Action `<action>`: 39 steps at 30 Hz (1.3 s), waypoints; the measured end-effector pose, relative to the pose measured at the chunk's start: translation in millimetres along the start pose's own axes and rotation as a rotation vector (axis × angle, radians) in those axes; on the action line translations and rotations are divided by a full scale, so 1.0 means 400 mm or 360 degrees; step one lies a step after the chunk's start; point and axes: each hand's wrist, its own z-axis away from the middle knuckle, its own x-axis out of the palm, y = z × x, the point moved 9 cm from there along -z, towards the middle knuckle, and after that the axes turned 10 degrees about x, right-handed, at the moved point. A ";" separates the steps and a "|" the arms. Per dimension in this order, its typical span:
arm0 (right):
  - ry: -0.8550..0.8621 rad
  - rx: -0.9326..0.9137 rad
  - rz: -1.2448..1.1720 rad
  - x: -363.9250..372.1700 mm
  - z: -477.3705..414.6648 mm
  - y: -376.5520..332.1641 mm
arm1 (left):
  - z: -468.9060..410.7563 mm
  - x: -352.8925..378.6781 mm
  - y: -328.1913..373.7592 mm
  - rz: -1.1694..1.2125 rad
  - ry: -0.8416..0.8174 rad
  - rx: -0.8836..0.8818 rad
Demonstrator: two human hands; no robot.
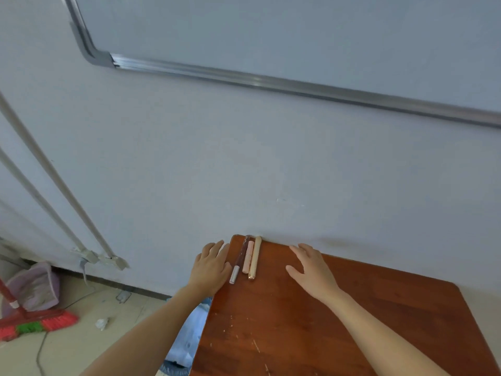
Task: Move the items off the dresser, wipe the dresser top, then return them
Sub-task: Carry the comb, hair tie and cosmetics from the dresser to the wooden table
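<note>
The left hand and right hand lie flat and empty, fingers straight, on the table. Between them, three tubes lie side by side. The hands flank them, probably to square the row.

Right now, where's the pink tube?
Head view: the pink tube lies at the far left corner of the dresser by the wall, between a dark tube and a beige tube, just right of the left hand.
</note>
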 end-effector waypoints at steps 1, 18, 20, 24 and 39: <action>0.0025 0.0003 0.0060 -0.017 0.012 0.011 | 0.003 -0.015 0.010 -0.0038 0.0009 0.0015; 0.0621 0.1088 0.0330 -0.161 0.568 0.291 | 0.022 0.047 0.633 -0.0135 -0.0166 0.1425; 0.0651 0.1335 0.0346 -0.142 0.699 0.320 | 0.082 0.067 0.723 -0.0021 -0.0144 0.1584; 0.0649 0.1736 0.0457 -0.103 0.995 0.355 | 0.252 0.165 0.907 0.0070 -0.0357 0.1912; 0.1252 0.2644 0.0616 0.023 2.058 0.281 | 1.179 0.258 1.429 0.0466 -0.0602 0.2803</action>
